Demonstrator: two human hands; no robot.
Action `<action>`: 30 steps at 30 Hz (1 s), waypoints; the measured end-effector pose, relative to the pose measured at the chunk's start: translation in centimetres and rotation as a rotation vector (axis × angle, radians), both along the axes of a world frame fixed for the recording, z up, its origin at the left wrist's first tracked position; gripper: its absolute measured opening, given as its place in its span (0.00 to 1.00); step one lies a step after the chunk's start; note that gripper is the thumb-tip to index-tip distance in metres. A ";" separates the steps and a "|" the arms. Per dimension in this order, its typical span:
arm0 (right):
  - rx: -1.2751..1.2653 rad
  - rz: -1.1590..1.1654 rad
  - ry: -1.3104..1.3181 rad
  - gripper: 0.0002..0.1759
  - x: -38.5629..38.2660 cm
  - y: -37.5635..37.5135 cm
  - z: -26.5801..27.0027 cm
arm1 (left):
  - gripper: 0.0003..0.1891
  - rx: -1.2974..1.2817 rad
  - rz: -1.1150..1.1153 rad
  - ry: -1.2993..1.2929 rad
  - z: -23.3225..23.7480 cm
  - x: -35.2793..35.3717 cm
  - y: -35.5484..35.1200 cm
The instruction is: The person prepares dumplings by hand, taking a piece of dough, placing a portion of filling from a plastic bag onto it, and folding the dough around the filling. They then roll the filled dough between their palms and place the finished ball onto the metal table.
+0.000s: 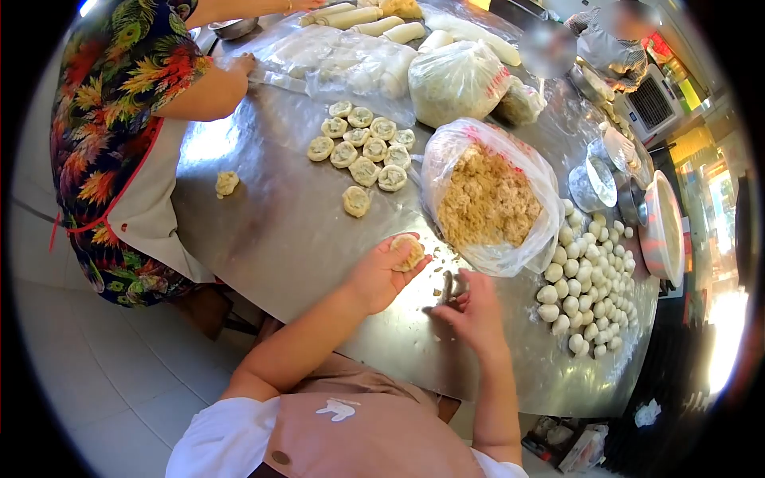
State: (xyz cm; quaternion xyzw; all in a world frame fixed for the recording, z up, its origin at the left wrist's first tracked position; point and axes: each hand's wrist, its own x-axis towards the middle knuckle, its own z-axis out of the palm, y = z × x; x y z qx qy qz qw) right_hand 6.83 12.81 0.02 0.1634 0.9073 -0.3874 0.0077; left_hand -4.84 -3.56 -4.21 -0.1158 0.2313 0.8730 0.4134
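My left hand (pixel 382 277) holds a round flattened dough piece (pixel 408 252) in its fingers, above the metal table (pixel 263 231). To its right my right hand (pixel 475 312) hovers low over the table, thumb and fingers apart, with nothing I can make out between them. Small crumbs and a dark narrow shape, unclear, lie by its fingertips. Just beyond both hands sits an open plastic bag (pixel 550 215) of crumbly yellowish filling (pixel 488 197). Several round filled dough pieces (pixel 364 171) are grouped beyond my left hand.
Many small dough balls (pixel 586 287) cover the right side, near metal bowls (pixel 592 183) and a large basin (pixel 663 227). Plastic-covered dough (pixel 335 60) and a tied bag (pixel 456 84) lie at the back. A co-worker (pixel 127 143) stands left; other people are at the far right.
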 end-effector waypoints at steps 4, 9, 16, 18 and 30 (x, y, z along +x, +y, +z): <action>0.078 -0.028 0.150 0.34 -0.5 -1.0 -3.9 | 0.14 0.007 -0.019 -0.050 0.7 0.1 -0.6; 0.081 -0.025 0.308 0.17 -4.9 -1.4 -5.8 | 0.13 -0.019 -0.042 -0.001 1.0 0.8 -0.7; 0.221 0.129 0.319 0.03 -5.1 -2.7 -6.6 | 0.13 -0.094 0.032 0.123 -0.6 0.5 -1.9; 0.113 0.106 0.282 0.06 -4.5 -2.4 -5.2 | 0.13 -0.153 -0.002 0.110 -0.4 0.3 -1.9; 0.005 -0.065 0.394 0.08 -4.7 -5.1 -1.4 | 0.13 -0.066 -0.017 0.143 -2.9 1.7 0.9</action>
